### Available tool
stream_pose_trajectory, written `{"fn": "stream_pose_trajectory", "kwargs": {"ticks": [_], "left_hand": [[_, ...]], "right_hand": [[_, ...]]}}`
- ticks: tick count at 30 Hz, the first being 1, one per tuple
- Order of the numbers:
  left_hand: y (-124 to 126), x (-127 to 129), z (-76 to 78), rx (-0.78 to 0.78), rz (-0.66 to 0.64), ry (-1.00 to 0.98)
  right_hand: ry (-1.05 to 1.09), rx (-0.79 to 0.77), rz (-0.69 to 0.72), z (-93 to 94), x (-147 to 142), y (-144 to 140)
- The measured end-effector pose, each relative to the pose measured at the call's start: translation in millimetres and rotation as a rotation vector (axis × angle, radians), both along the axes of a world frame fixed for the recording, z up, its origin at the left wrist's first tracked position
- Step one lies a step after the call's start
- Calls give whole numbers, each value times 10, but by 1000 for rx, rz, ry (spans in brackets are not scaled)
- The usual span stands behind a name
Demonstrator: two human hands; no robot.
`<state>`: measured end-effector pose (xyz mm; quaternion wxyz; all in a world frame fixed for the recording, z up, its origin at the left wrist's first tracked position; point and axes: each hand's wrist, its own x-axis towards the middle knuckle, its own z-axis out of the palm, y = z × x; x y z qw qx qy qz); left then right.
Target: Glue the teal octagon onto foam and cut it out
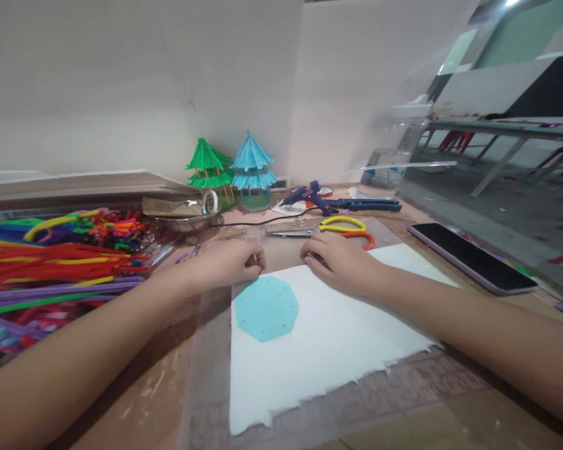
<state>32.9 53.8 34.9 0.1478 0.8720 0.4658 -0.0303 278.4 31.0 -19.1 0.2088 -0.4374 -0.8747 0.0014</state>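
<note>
The worktable (150,400) stretched under both forearms, its brown top scuffed. A white foam sheet (319,350) lay just below the two hands, its near edge torn ragged. To the left of the left hand (228,262) was a wide heap of coloured pipe cleaners (60,262). Well to the right of the right hand (340,262) lay a dark phone (469,257). Beyond the hands stood a green pagoda model (209,169) and a blue pagoda model (252,169) side by side, with a blue glue gun (312,197) to their right. Scissors (328,230) with yellow and orange handles lay just beyond the right hand. A teal octagon (266,307) rested flat on the sheet, just below the left hand.

The left hand was curled shut, seemingly pinching something small that could not be made out. The right hand lay with fingers bent on the sheet's far edge, holding nothing visible.

The step looked like preparing a base piece; the next move would call for a steady, fine pinch.
</note>
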Motion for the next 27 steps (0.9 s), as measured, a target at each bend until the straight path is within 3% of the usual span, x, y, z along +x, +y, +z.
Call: {"fn": "stream_pose_trajectory", "kwargs": {"ticks": [9,27], "left_hand": [[100,-55,10,-167,-48,-70],[93,-85,-7,-83,85,-163]], "right_hand": [[-4,-2,-1,-5,1,6],[4,-22,-9,26,-12,-14]]}}
